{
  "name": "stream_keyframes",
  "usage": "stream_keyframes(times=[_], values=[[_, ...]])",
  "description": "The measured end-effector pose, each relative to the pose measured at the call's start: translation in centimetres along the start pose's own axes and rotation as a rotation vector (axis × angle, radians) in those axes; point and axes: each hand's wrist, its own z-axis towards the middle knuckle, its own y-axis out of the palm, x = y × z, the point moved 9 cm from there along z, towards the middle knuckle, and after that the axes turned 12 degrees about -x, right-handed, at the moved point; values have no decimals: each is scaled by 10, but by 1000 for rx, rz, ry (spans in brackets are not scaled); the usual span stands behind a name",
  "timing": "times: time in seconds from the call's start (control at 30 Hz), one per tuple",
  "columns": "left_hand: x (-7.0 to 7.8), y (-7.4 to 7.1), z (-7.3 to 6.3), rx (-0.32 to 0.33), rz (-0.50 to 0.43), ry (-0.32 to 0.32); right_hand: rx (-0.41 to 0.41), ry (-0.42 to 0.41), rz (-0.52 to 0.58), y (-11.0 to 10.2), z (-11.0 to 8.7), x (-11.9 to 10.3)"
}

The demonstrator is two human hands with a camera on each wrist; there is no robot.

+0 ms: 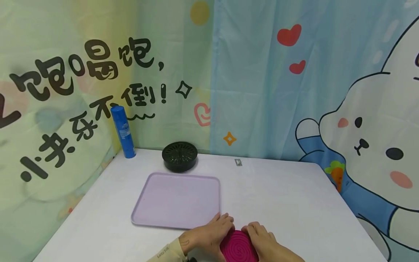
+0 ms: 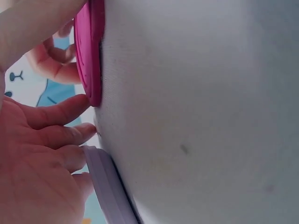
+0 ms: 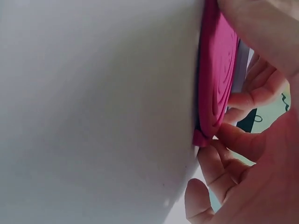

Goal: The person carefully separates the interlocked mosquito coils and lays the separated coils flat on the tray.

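Note:
A flat magenta disc [image 1: 239,249] with a spiral coil pattern lies on the white table at the near edge of the head view. My left hand [image 1: 212,234] holds its left side, thumb at the near part and index fingertip at the rim. From the right, my right hand [image 1: 266,243] grips the opposite side between thumb and fingers. The left wrist view shows the disc [image 2: 88,56] edge-on, low against the tabletop. In the right wrist view, a short end of the disc [image 3: 216,74] sticks out at its rim. The palms hide parts of its sides.
A pale purple tray [image 1: 176,202] lies left of the disc, its near right corner close to my left fingers. Behind it stand a dark ribbed bowl [image 1: 179,157] and a blue cylinder [image 1: 123,131]. A small grey tag [image 1: 238,162] lies near the table's back edge, before printed curtains.

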Motion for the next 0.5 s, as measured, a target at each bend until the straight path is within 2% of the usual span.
stream_keyframes(times=[0.1,0.37,0.5], values=[[-1,1,2,7,3,-1,3,14,-5,1,-1,2],[-4,1,9,14,-40,11,-70,50,72,-1,4,7],[-6,4,12,11,-74,14,-11,-6,76,-4,4,6]])
